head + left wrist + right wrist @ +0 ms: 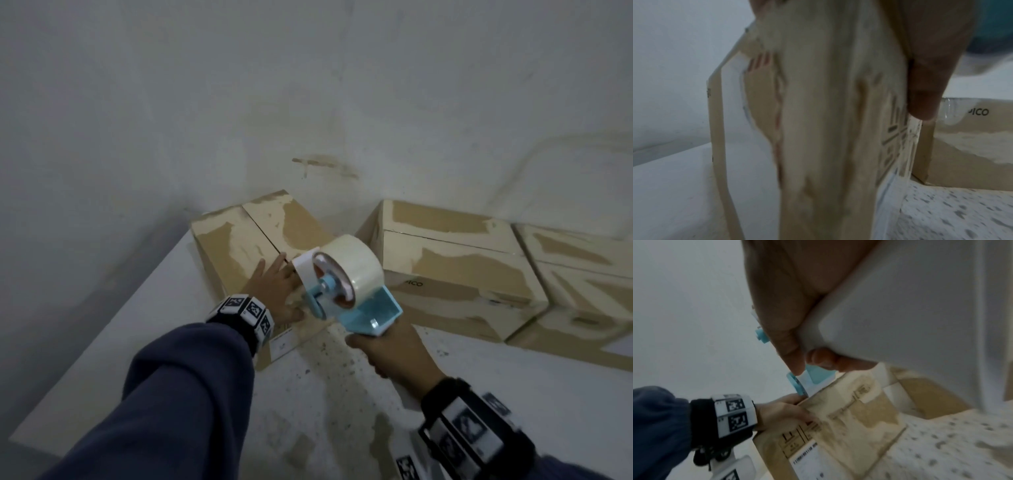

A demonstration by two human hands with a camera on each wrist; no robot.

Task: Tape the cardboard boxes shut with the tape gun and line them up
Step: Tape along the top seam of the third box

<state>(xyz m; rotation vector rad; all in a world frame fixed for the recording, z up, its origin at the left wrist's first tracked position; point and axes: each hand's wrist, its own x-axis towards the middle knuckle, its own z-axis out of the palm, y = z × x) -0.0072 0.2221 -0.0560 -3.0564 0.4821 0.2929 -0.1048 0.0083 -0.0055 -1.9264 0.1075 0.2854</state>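
A worn cardboard box stands at the table's far left corner, its top flaps closed with the seam showing. My left hand rests on its near top edge, fingers flat on the top, and the thumb presses the front face. My right hand grips the handle of a light-blue tape gun carrying a roll of clear tape. The gun's front end hovers right at the box's near top edge, beside my left hand.
A second closed box printed with "PICO" sits to the right against the wall, and a third box stands beside it. The white table is speckled with debris. Its left edge drops off near the left box.
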